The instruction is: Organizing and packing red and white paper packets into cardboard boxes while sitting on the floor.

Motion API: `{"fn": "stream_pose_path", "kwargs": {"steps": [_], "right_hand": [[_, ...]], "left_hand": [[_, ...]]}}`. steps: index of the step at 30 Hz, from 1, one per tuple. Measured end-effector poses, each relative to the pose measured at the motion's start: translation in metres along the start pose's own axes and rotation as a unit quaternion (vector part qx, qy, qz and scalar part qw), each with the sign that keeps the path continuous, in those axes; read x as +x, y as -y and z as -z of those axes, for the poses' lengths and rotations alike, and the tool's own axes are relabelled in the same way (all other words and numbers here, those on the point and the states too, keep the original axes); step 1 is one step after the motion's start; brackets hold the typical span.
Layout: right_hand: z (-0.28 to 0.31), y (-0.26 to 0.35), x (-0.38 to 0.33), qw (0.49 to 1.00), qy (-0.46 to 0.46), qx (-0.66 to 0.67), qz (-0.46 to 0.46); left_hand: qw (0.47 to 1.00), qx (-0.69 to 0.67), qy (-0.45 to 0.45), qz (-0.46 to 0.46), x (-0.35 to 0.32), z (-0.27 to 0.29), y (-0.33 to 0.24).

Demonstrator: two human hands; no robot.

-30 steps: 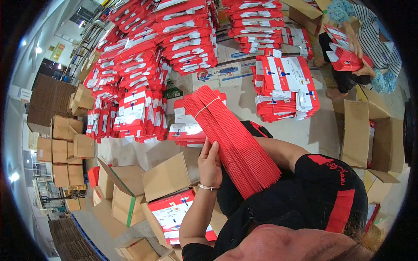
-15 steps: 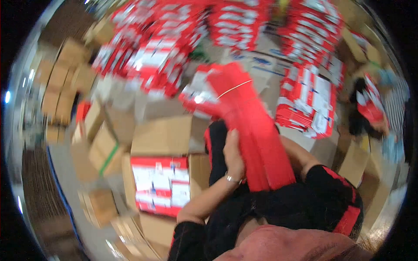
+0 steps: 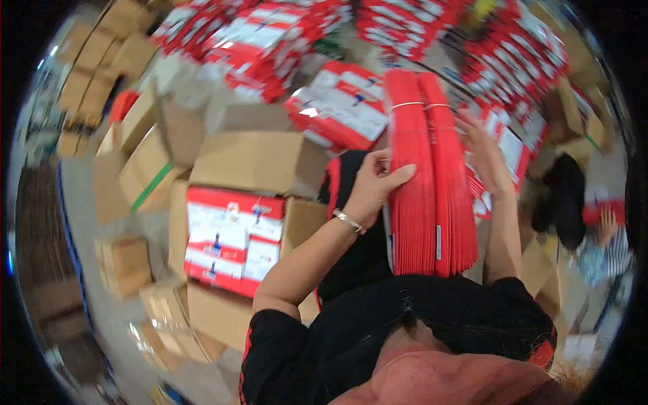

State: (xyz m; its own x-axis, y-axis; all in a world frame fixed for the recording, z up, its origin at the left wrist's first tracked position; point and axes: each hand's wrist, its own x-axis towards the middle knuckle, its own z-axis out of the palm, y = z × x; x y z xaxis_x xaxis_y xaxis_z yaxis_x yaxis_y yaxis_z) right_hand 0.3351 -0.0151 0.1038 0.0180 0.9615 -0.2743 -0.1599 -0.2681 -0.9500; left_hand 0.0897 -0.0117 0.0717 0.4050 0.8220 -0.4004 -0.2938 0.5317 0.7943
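Red bundle (image 3: 445, 179): two ridged stacks side by side, pale band (image 3: 408, 104) across the upper part; positioned in front of the torso, lower end at the black shirt (image 3: 405, 300).
Left hand (image 3: 375, 187): partly closed on the bundle's left edge, thumb on its face.
Right hand (image 3: 484, 154): open, fingers loosely spread beside the right edge; contact unclear.
Open carton (image 3: 250, 160): contains red-and-white packets (image 3: 233, 236).

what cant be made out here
Head view:
part of the left hand: behind the banded bundle of flat red packets
whether the right hand touches it: motion blur
bottom of the open brown cardboard box: under red-and-white packets
red-and-white packet stacks: cut off by upper edge
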Motion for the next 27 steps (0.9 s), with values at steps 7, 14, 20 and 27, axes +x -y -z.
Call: {"fn": "stream_pose_path", "kwargs": {"steps": [7,14,20,27], "right_hand": [[-0.017,-0.012,-0.031,0.905,-0.044,-0.413,0.091],[-0.023,-0.011,-0.029,0.897,-0.054,-0.423,0.115],[-0.030,-0.008,-0.030,0.892,-0.062,-0.438,0.093],[-0.040,-0.004,-0.030,0.865,-0.056,-0.486,0.109]], "left_hand": [[0.995,-0.077,0.054,0.020,0.015,-0.033,0.020],[0.989,0.114,0.069,-0.071,0.019,-0.007,0.007],[0.893,0.348,-0.003,-0.286,0.013,0.024,-0.025],[0.731,0.568,0.008,-0.378,-0.009,-0.014,-0.035]]}}
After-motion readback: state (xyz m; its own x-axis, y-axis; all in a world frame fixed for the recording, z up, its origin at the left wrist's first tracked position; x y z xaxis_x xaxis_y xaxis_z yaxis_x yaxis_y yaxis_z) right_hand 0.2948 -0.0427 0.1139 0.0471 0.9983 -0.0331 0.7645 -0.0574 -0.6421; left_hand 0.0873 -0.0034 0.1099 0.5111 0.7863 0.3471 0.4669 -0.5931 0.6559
